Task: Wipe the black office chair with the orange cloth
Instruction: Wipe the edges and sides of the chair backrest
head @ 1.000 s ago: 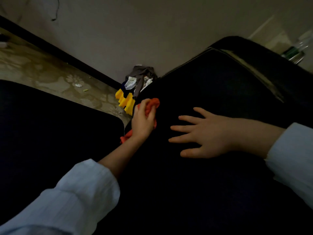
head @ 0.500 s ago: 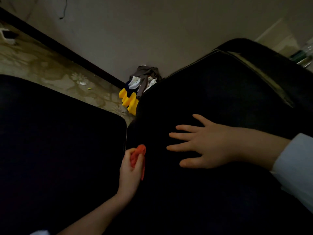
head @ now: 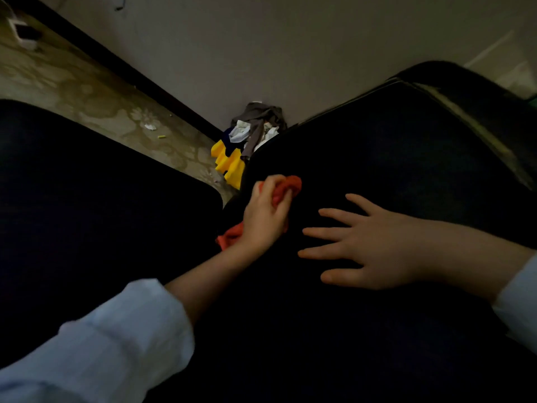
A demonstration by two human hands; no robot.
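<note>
The black office chair fills the right and lower part of the view, with another black padded part at the left. My left hand grips the bunched orange cloth against the chair's left edge; a tail of the cloth shows below the wrist. My right hand lies flat on the black surface just to the right, fingers spread and straight, holding nothing.
Patterned floor runs between the black parts up to a dark skirting board and pale wall. A pile of grey and white clothes over a yellow item lies in the corner, just beyond the cloth.
My left hand with the cloth slid down the chair's left edge toward me, then moved back up to near where it began. My right hand stayed flat in place.
</note>
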